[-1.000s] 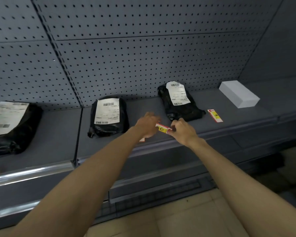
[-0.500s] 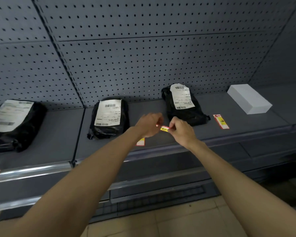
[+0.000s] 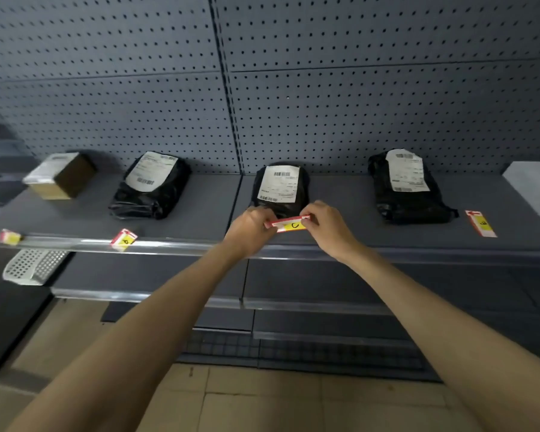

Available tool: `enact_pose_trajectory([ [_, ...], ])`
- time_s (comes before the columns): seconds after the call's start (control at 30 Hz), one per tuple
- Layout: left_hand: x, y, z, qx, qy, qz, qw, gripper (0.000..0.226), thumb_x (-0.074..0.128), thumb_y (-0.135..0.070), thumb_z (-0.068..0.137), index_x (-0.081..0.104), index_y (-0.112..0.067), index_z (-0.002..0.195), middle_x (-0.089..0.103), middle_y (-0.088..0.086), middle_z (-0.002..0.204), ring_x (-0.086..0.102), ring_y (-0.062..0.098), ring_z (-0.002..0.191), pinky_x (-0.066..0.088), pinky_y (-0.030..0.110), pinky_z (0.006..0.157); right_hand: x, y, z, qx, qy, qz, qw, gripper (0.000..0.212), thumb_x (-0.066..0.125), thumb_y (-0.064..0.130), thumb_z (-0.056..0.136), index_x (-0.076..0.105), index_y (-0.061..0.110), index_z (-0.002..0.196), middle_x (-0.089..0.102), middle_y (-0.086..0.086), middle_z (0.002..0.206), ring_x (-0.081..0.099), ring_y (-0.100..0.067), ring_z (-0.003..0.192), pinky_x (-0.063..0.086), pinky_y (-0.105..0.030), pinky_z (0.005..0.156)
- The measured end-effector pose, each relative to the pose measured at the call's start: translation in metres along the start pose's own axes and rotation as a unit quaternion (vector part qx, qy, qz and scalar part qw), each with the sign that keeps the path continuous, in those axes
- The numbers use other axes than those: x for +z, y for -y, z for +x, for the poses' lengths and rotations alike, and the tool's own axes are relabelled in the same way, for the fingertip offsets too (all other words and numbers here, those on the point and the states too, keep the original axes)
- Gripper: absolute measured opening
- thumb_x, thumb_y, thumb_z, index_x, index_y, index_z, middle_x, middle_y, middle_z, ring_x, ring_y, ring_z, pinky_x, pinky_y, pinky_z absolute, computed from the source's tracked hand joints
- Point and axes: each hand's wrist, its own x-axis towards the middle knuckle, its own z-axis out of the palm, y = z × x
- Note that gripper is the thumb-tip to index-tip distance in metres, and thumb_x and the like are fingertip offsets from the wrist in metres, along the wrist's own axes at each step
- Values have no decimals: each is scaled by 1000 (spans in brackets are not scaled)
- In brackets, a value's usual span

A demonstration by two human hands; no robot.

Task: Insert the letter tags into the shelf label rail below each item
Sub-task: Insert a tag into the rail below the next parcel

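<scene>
A red, white and yellow letter tag marked C (image 3: 290, 224) is pinched at its two ends by my left hand (image 3: 250, 227) and my right hand (image 3: 328, 227). They hold it just in front of the middle black parcel (image 3: 279, 188), above the shelf label rail (image 3: 418, 252). Two more tags sit in the rail at the left: one (image 3: 123, 239) below a black parcel (image 3: 152, 187), another (image 3: 10, 236) below a brown box (image 3: 61, 175). A tag marked E (image 3: 481, 224) lies flat on the shelf beside the right black parcel (image 3: 407, 187).
A white box (image 3: 533, 187) sits at the shelf's far right edge. A white perforated basket (image 3: 32, 265) hangs below the rail at the left. Grey pegboard backs the shelf, and lower shelves and a tiled floor lie beneath.
The view has swung left, revealing the brown box and two tags in the rail. Both hands carried the C tag leftward, from near the right black parcel to the middle one.
</scene>
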Motion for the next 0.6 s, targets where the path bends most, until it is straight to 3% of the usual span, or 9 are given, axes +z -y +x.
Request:
enact_pose_trajectory([
  [0.2,7,45,-43,-1,3,69,998,18,57,-10,86,66,-12,101,65,8,105,55,27,104,51,41,85,29,15,-6,17,13,22,1000,12,54,5,94,66,4,97,55,-6,92,52,-8,63,53,-38,66],
  [0.4,22,45,-54,55,-19,185,981,30,51,-18,90,64,-13,117,58,9,116,47,28,108,45,41,89,43,14,-14,31,18,-10,999,12,56,6,94,66,3,100,57,-7,95,52,-7,64,47,-29,66],
  [0.6,27,47,-63,64,-31,230,971,37,48,-24,90,59,-17,125,54,5,119,45,26,108,39,38,90,51,11,-15,39,10,-24,999,11,57,6,93,67,5,99,56,-5,94,55,-12,69,52,-32,67],
])
